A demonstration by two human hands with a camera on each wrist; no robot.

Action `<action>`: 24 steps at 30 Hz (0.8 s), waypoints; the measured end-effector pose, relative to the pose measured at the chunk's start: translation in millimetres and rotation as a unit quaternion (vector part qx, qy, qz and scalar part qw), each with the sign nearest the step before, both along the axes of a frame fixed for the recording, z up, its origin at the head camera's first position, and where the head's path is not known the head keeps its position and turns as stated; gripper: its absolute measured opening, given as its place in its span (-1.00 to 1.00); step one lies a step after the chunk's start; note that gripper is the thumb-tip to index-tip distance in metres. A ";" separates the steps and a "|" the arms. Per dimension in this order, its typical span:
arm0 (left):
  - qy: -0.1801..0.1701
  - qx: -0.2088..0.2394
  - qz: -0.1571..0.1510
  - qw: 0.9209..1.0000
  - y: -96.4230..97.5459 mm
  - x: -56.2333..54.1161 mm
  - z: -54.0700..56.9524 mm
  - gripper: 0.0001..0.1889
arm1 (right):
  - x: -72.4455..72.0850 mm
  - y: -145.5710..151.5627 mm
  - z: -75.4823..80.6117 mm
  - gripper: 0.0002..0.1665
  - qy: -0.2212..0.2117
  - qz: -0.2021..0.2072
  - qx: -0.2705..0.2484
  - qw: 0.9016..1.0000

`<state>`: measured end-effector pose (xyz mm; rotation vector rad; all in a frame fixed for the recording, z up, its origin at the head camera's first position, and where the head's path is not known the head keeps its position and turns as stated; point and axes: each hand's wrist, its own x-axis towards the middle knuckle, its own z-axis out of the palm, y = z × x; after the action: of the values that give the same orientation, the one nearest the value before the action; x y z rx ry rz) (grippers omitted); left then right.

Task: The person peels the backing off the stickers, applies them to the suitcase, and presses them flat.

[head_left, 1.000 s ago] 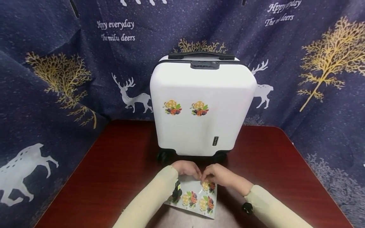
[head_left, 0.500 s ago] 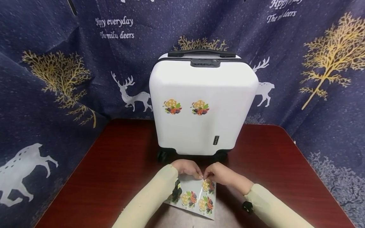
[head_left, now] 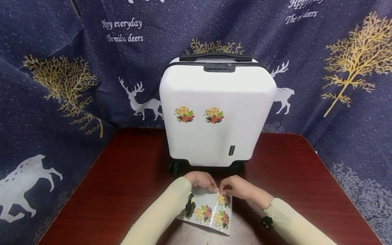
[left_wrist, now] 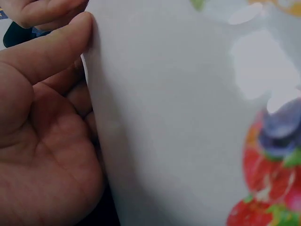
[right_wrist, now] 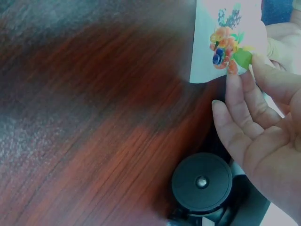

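Observation:
Low in the head view, a glossy white sheet of fruit stickers (head_left: pixel 200 196) is held tilted over the near part of the table. My left hand (head_left: pixel 200 180) pinches its far edge, thumb on the printed face, as the left wrist view shows of the sheet (left_wrist: pixel 164 103). Close beside it, my right hand (head_left: pixel 235 187) has thumb and fingertips at the sheet's far right corner, by a fruit sticker (right_wrist: pixel 228 52); its fingers pinch there. Whether that sticker's edge has lifted is too small to tell. Two matching stickers, one left (head_left: pixel 184 114) and one central (head_left: pixel 214 115), are on the white suitcase (head_left: pixel 199 143).
The suitcase stands upright on black wheels (head_left: pixel 175 166) just beyond my hands, on a dark red wooden table (head_left: pixel 131 177). Behind it hangs a blue cloth (head_left: pixel 92 68) printed with deer and golden trees. One wheel (right_wrist: pixel 202 182) is close to my right hand.
My right hand has shifted slightly to the right along the sheet's far edge, away from the left fingertips. The left hand keeps its grip. The head view has tilted a little.

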<state>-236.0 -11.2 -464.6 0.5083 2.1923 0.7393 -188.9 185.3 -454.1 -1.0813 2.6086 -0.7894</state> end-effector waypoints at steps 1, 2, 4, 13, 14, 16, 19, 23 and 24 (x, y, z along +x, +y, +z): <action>0.002 0.000 0.004 1.000 0.0 0.0 -0.6 -0.76 | 0.0 0.5 0.4 -0.88 -0.003 0.002 -0.001 1.000; 0.002 0.002 0.008 1.000 -0.1 -0.2 -1.4 -0.77 | -0.2 1.0 0.8 -0.88 -0.010 0.000 -0.002 1.000; 0.005 0.002 0.013 1.000 -0.4 -0.1 -1.9 -0.76 | -0.6 2.2 2.1 -0.88 -0.024 -0.003 -0.003 1.000; 0.018 0.011 0.028 0.999 -0.4 2.8 -0.3 -0.79 | -2.8 6.2 9.2 -0.87 -0.055 -0.013 -0.007 0.998; 0.019 0.011 0.032 0.999 -0.2 2.9 -0.2 -0.79 | -2.9 6.5 9.4 -0.86 -0.059 -0.013 -0.007 0.998; 0.019 0.010 0.037 0.999 -0.2 3.0 -0.1 -0.80 | -2.9 7.3 10.3 -0.86 -0.065 -0.012 -0.007 0.998; 0.016 0.012 0.039 0.999 -0.9 3.0 0.4 -0.80 | -3.1 8.7 11.0 -0.86 -0.071 -0.009 -0.005 0.997; 0.019 0.009 0.035 0.999 -1.3 2.7 1.3 -0.80 | -2.4 10.0 13.3 -0.85 -0.078 -0.009 -0.006 0.997; 0.020 0.008 0.033 0.999 -1.3 2.6 1.5 -0.80 | -2.2 10.1 13.9 -0.86 -0.078 -0.008 -0.007 0.997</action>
<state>-233.4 -12.5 -463.1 0.4653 2.2517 0.7874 -191.1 195.4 -440.2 -0.9637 2.4884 -0.8589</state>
